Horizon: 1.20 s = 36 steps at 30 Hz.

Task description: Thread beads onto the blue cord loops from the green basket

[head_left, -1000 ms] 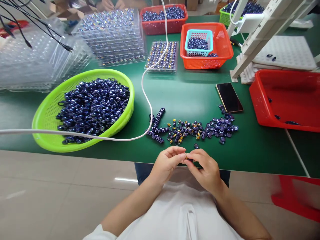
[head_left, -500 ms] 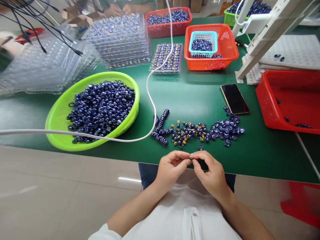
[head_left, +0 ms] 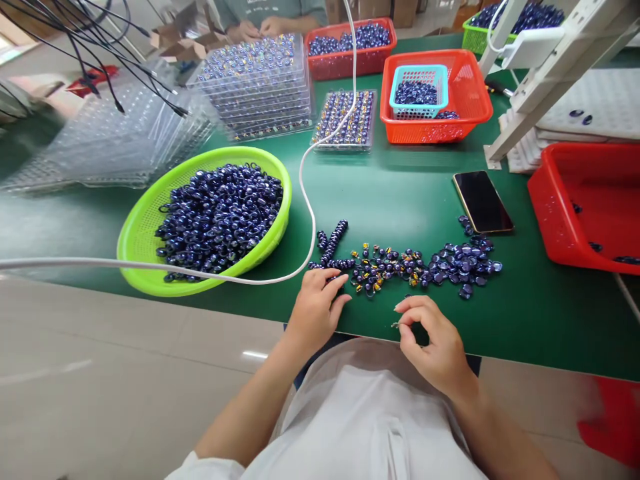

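My left hand [head_left: 313,313] is over the table's front edge, thumb and forefinger apart, its fingertips at the near end of the stacked rows of shiny dark-blue ring-like pieces [head_left: 332,241]. Those fingertips partly cover one row. Further right, my right hand [head_left: 434,343] pinches a small metallic piece [head_left: 395,325] between thumb and forefinger; its exact kind is too small to make out. In front of both hands lie a loose pile of dark-blue pieces with yellow parts [head_left: 385,267] and, beside it, a pile of flat dark-blue caps [head_left: 463,263].
A lime-green basket [head_left: 131,230] full of dark-blue looped pieces stands left, crossed by a white cable [head_left: 307,200]. Behind are filled clear trays [head_left: 260,93] and a red-orange basket [head_left: 473,107]. A phone [head_left: 483,201] and red bin [head_left: 555,220] are right. Another person's hands [head_left: 260,28] show behind.
My hands were together, fingertips meeting at a small piece. Now the left has moved left to the stacked rows, and the right keeps the small piece slightly further right. The view has shifted slightly.
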### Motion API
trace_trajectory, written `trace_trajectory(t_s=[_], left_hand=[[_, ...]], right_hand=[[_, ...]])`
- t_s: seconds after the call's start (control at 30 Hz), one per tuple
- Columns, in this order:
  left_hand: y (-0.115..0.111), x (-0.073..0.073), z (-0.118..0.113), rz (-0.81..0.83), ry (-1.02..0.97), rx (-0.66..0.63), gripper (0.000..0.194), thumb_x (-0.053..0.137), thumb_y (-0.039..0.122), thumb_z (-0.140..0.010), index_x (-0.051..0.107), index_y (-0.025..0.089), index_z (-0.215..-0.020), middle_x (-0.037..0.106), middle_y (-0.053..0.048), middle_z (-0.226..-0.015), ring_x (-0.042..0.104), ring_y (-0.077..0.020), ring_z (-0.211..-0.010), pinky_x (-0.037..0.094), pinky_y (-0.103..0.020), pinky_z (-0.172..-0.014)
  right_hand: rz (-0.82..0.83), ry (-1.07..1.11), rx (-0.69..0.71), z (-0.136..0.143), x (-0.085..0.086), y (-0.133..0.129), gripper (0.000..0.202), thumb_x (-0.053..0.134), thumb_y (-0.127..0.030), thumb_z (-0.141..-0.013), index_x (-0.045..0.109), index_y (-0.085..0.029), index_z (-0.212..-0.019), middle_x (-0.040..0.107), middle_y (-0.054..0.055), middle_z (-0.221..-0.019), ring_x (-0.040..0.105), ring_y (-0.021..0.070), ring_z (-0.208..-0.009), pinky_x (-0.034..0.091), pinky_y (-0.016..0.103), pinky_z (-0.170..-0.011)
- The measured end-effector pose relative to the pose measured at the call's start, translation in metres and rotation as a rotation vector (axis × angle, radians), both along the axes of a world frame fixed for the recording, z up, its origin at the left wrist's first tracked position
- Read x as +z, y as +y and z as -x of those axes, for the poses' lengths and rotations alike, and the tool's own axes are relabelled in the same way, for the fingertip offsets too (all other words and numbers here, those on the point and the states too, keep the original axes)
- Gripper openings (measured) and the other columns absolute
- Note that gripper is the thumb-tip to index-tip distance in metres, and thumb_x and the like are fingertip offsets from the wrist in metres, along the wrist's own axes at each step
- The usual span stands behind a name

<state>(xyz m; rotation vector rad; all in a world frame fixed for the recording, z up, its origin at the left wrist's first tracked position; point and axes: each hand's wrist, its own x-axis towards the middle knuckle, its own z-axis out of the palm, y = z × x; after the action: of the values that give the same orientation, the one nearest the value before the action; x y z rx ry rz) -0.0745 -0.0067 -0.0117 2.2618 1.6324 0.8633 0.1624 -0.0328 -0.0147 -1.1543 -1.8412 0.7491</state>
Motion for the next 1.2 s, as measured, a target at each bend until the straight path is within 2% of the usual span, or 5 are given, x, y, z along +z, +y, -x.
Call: trace_trajectory(t_s=[0.1, 0.23, 0.63, 0.87, 1.2], left_hand=[[0.013, -0.002, 0.008, 0.018, 0.172, -0.062, 0.017, 0.062, 0.014, -0.088, 0.070, 0.011, -0.103, 0.068, -0.015, -0.102, 0.055, -0.0293, -0.098, 0.052, -0.048, -0.089], [0.018, 0.001, 0.007, 0.020, 0.213, -0.096, 0.012, 0.059, 0.013, -0.089, 0.068, 0.012, -0.097, 0.068, -0.014, -0.100, 0.055, -0.0283, -0.094, 0.052, -0.047, -0.085], [0.013, -0.003, 0.003, -0.060, 0.073, -0.073, 0.015, 0.062, 0.019, -0.090, 0.067, 0.017, -0.105, 0.075, -0.009, -0.094, 0.063, -0.0275, -0.099, 0.048, -0.044, -0.086], [0.007, -0.001, -0.008, -0.113, -0.201, -0.024, 0.021, 0.063, 0.015, -0.090, 0.066, 0.020, -0.110, 0.071, -0.008, -0.099, 0.065, -0.0197, -0.092, 0.053, -0.034, -0.083], [0.001, -0.010, -0.008, -0.044, -0.028, -0.048, 0.020, 0.057, 0.016, -0.093, 0.065, 0.016, -0.112, 0.073, -0.008, -0.093, 0.064, -0.0208, -0.084, 0.054, -0.035, -0.078]], right_hand=[[-0.007, 0.019, 0.021, 0.003, -0.002, -0.001, 0.018, 0.054, -0.004, -0.082, 0.052, -0.022, -0.085, 0.060, 0.004, -0.097, 0.060, 0.0190, -0.092, 0.048, 0.036, -0.083], [0.006, 0.032, 0.022, 0.004, -0.005, -0.003, 0.018, 0.054, -0.004, -0.082, 0.052, -0.022, -0.085, 0.060, 0.004, -0.096, 0.060, 0.0183, -0.090, 0.048, 0.036, -0.083], [0.042, 0.054, 0.043, 0.003, -0.007, -0.004, 0.018, 0.054, -0.004, -0.081, 0.052, -0.022, -0.083, 0.060, 0.004, -0.094, 0.060, 0.0188, -0.092, 0.047, 0.036, -0.085], [0.073, 0.072, 0.027, 0.003, -0.007, -0.005, 0.017, 0.053, -0.005, -0.082, 0.053, -0.022, -0.083, 0.061, 0.004, -0.094, 0.061, 0.0188, -0.092, 0.048, 0.035, -0.083], [0.087, 0.068, 0.024, 0.003, -0.007, -0.005, 0.016, 0.053, -0.006, -0.082, 0.054, -0.023, -0.082, 0.062, 0.004, -0.093, 0.062, 0.0190, -0.091, 0.049, 0.036, -0.085]])
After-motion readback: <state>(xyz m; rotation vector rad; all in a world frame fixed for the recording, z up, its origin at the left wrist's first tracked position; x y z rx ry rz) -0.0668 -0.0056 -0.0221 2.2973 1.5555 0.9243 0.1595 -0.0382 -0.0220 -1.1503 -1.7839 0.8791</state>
